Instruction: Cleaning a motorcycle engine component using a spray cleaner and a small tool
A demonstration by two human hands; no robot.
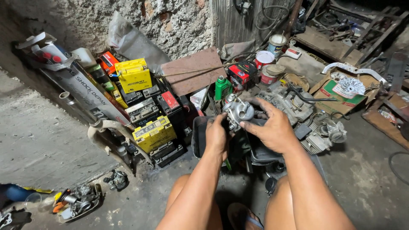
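Gripping one silver carburetor (237, 111) over a black tray (198, 137), the left hand (216, 137) clasps its underside and the right hand (272, 127) its top. Beyond stand one green bottle (222, 87), two yellow batteries (133, 75), and three tins (265, 58).

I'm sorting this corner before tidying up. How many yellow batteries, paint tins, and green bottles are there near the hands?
Yellow batteries: 2, upper and lower
Paint tins: 3, far, white-lidded, nearest
Green bottles: 1
Total: 6
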